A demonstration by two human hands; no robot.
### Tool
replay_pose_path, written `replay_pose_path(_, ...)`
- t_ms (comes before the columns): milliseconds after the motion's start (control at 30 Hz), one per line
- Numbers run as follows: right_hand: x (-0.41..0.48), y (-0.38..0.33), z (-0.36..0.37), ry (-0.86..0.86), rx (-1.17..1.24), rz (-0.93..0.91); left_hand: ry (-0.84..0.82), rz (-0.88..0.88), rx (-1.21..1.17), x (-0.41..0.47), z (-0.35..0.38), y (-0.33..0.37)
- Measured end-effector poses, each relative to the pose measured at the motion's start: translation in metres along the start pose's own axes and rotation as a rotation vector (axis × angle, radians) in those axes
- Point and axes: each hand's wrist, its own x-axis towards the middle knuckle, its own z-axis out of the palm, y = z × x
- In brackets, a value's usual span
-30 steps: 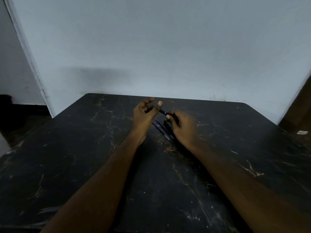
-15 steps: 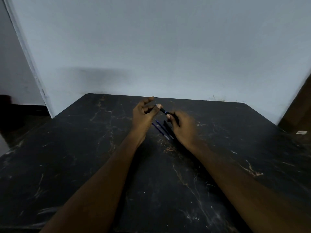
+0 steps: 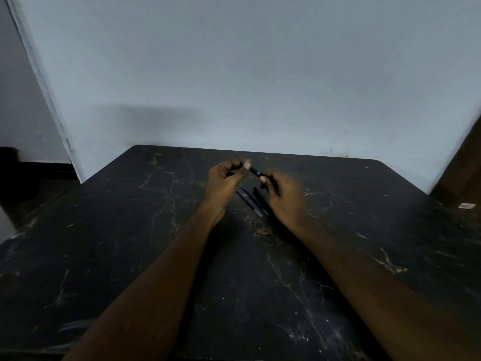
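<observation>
Pen [image 3: 256,172], black with blue ring, held above dark marbled bench [image 3: 130,230]; left hand [image 3: 223,181] grip pinching its far end, right hand [image 3: 286,194] grip pinching its near end; two blue refills [image 3: 250,201] and black pen barrel [image 3: 259,195] lie on bench just below; white tag [image 3: 464,205] far right, print unreadable

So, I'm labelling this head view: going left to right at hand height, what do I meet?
left hand → black pen, pinched at each end by a hand → right hand → small white scrap at the far right
</observation>
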Motion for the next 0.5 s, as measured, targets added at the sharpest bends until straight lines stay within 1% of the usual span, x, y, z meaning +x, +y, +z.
replay_pose_path(233,-0.0008,0.0022,0.0011,0.013,0.017,0.009,0.121,0.003,-0.022,0.0016,-0.0035,0.0015)
replay_pose_path(367,-0.0004,0.0027,-0.0011,-0.039,-0.011,-0.016,0.163,0.010,-0.030,0.0024,-0.0063,0.0036)
replay_pose_path(500,0.0000,0.0014,-0.0023,-0.046,-0.021,-0.033,0.204,0.003,-0.044,0.0027,-0.0070,0.0072)
